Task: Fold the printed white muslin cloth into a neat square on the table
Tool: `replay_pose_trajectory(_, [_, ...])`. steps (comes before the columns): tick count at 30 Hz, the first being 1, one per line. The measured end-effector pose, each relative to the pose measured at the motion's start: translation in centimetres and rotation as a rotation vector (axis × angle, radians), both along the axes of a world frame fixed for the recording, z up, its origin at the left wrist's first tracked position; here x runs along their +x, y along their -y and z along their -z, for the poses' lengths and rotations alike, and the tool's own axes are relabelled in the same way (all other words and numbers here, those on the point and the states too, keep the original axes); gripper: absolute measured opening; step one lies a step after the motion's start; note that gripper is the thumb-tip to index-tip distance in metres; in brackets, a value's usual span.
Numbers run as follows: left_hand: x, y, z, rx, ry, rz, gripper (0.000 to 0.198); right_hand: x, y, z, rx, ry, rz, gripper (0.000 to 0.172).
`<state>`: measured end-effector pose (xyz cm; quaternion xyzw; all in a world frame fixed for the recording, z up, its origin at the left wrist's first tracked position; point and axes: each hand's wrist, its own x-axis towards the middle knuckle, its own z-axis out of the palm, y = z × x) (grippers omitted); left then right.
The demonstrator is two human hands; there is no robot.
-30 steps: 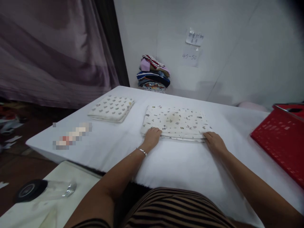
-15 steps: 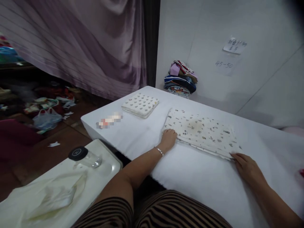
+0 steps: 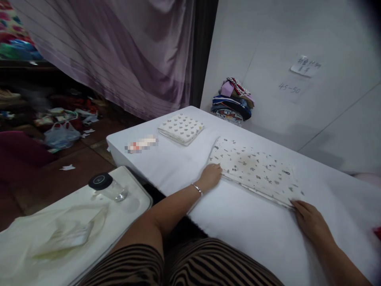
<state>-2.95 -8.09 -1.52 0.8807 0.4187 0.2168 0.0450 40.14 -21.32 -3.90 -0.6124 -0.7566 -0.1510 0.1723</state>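
A folded white cloth with small grey prints (image 3: 253,170) lies on the white table (image 3: 238,222). My left hand (image 3: 210,176) rests at the cloth's near left corner, fingers curled onto its edge. At the near right corner, my right hand (image 3: 308,219) has its fingertips against the folded edge. Whether either hand pinches the layers or only presses on them is hidden. A second folded printed cloth (image 3: 181,128) sits further left on the table, apart from both hands.
A stack of coloured folded clothes (image 3: 233,99) stands at the table's far edge by the wall. A glass jar with a black lid (image 3: 107,187) lies on a white surface at lower left. A purple curtain (image 3: 119,51) hangs behind; clutter covers the floor at left.
My head has turned left, so the red basket has left the view and the floor clutter shows. Both hands stay at the near corners of the folded cloth.
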Motion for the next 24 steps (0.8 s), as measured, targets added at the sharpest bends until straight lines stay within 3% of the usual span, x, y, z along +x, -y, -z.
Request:
replay_pose_trajectory(3, [-1.5,-0.1,-0.7,-0.059,0.086,-0.031,0.022,-0.1,0.2,-0.1,-0.031,0.023,0.003,0.035])
replay_pose_trajectory(8, [-3.1,-1.1,-1.3,-0.150,0.155,-0.290,0.025,-0.6,0.3,-0.4,-0.018,0.046,0.010,0.037])
replay_pose_trajectory(14, [-2.9,-2.5,-2.0,-0.259,0.142,-0.522,0.039,-4.5,0.0,-0.6,0.022,0.013,0.025,0.038])
replay_pose_trajectory(20, [-1.5,-4.5,-3.6,-0.531,-0.058,-0.556,0.050,-6.0,-0.1,0.0,-0.059,-0.078,0.089,0.040])
replay_pose_trajectory(24, [-1.2,-5.0,-4.0,-0.553,-0.055,-0.537,0.046,-5.9,0.0,-0.4,-0.075,-0.109,0.098,0.040])
